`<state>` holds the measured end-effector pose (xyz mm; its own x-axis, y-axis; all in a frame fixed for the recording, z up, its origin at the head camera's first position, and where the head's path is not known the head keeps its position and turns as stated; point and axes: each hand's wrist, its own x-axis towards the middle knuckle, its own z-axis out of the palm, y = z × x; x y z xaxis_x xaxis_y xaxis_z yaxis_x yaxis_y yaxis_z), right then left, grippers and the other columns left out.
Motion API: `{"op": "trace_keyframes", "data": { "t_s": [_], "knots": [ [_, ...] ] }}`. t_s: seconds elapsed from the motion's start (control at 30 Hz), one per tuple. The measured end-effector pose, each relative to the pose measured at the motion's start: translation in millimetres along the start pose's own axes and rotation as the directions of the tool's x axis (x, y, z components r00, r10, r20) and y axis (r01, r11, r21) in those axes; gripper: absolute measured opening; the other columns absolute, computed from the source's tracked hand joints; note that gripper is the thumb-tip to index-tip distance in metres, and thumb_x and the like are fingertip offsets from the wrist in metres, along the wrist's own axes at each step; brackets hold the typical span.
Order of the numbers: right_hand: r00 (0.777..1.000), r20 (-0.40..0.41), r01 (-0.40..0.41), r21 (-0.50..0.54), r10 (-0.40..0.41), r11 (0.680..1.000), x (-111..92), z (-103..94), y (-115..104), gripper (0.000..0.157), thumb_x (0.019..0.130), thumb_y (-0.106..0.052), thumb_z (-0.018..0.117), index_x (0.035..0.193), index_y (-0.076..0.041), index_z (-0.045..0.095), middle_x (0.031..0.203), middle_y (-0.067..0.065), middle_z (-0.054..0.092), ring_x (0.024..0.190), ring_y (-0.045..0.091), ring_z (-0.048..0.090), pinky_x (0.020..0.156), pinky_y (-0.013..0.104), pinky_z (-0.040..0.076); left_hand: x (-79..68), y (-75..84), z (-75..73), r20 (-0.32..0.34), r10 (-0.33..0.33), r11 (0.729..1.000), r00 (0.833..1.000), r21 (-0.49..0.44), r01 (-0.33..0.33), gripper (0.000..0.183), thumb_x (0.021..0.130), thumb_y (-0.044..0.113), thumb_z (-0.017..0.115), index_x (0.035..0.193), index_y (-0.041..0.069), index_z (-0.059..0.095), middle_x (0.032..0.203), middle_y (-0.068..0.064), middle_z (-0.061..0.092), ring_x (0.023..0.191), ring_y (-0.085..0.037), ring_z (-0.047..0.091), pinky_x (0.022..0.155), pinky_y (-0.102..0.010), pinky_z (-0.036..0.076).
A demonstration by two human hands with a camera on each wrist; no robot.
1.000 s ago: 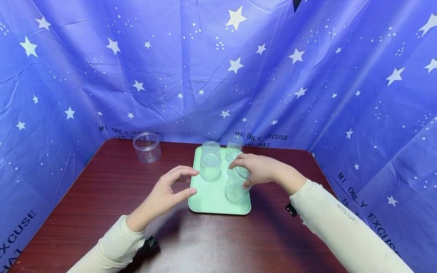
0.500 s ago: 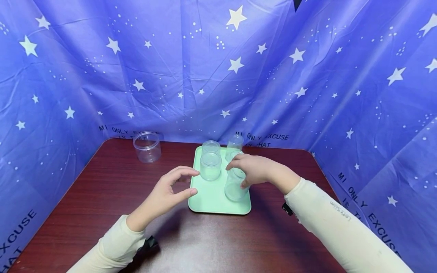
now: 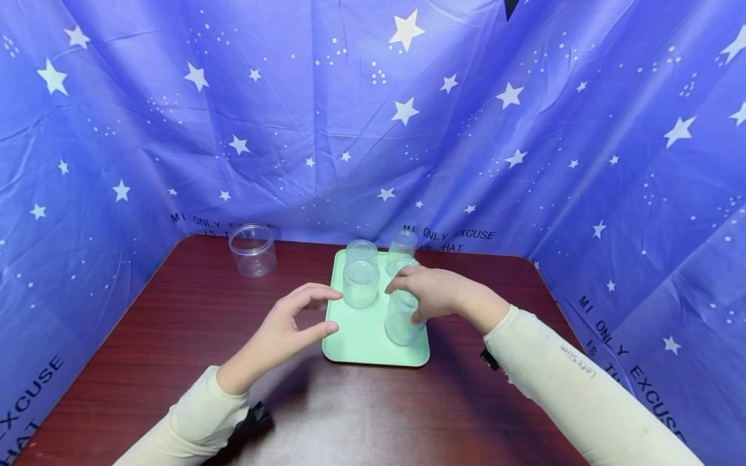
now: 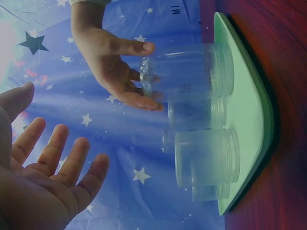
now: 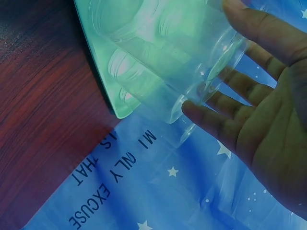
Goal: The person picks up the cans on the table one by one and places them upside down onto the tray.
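Observation:
A light green tray (image 3: 355, 343) bears several clear plastic jars, their ridged rims down on it. My right hand (image 3: 434, 294) holds the near right jar (image 3: 402, 327) by its upper end, thumb on one side and fingers on the other. In the right wrist view the fingers (image 5: 211, 120) curl at the end of this jar (image 5: 163, 81). My left hand (image 3: 297, 323) hovers at the tray's left edge, fingers spread and palm bare. Nearest to it stands another clear jar (image 3: 360, 288) on the tray.
A wider clear jar (image 3: 253, 255) stands mouth up at the table's back left. Behind the near jars, further clear jars (image 3: 361, 249) stand toward the tray's far end. A blue star-printed curtain (image 3: 326, 116) closes off the dark red table (image 3: 192, 310) at the back and sides.
My right hand has shifted slightly left and down over the near right jar, and that jar's top has moved left with it. The left hand has stayed in place.

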<state>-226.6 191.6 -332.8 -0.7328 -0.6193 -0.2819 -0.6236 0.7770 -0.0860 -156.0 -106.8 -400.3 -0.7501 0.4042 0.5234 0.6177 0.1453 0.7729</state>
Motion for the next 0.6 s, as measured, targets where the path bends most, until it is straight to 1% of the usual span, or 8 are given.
{"op": "trace_keyframes", "data": {
  "t_s": [0.1, 0.27, 0.5, 0.6],
  "knots": [
    [1.000, 0.003, 0.000, -0.005, 0.000, 1.000, 0.2, 0.7, 0.2, 0.071, 0.074, -0.018, 0.090, 0.139, -0.021, 0.062, 0.142, 0.003, 0.055, 0.133, 0.025, 0.053, 0.107, 0.045, 0.049, 0.0, -0.3, 0.7, 0.001, 0.007, 1.000, 1.000, 0.006, -0.007, 0.042, 0.089, 0.010, 0.081, 0.128, 0.019, 0.067, 0.126, -0.004, 0.066, 0.114, -0.014, 0.062, 0.097, -0.040, 0.055],
    [1.000, 0.011, 0.011, -0.010, -0.010, 1.000, 1.5, 0.5, -0.6, 0.071, 0.075, -0.017, 0.090, 0.139, -0.021, 0.061, 0.142, 0.003, 0.055, 0.134, 0.025, 0.052, 0.107, 0.045, 0.049, 0.4, 0.0, 0.8, -0.002, 0.014, 1.000, 1.000, 0.007, -0.014, 0.042, 0.089, 0.010, 0.080, 0.128, 0.019, 0.067, 0.126, -0.008, 0.066, 0.115, -0.013, 0.061, 0.096, -0.045, 0.055],
    [1.000, 0.014, 0.006, -0.003, -0.006, 1.000, 1.2, 0.3, -1.4, 0.071, 0.075, -0.016, 0.090, 0.139, -0.020, 0.061, 0.143, 0.004, 0.055, 0.134, 0.026, 0.052, 0.106, 0.045, 0.049, 0.7, 1.9, 0.6, 0.000, 0.017, 1.000, 1.000, 0.013, -0.017, 0.043, 0.089, 0.011, 0.081, 0.128, 0.020, 0.067, 0.126, -0.001, 0.067, 0.115, -0.014, 0.061, 0.096, -0.044, 0.055],
    [1.000, 0.017, 0.003, -0.004, -0.002, 1.000, 0.9, 0.8, -1.8, 0.072, 0.075, -0.016, 0.090, 0.140, -0.020, 0.061, 0.143, 0.004, 0.055, 0.134, 0.026, 0.052, 0.106, 0.045, 0.049, 0.6, 1.4, 0.5, 0.001, 0.013, 1.000, 1.000, 0.013, -0.013, 0.043, 0.089, 0.011, 0.081, 0.128, 0.020, 0.067, 0.126, -0.001, 0.067, 0.115, -0.014, 0.061, 0.096, -0.045, 0.055]
  ]
}}
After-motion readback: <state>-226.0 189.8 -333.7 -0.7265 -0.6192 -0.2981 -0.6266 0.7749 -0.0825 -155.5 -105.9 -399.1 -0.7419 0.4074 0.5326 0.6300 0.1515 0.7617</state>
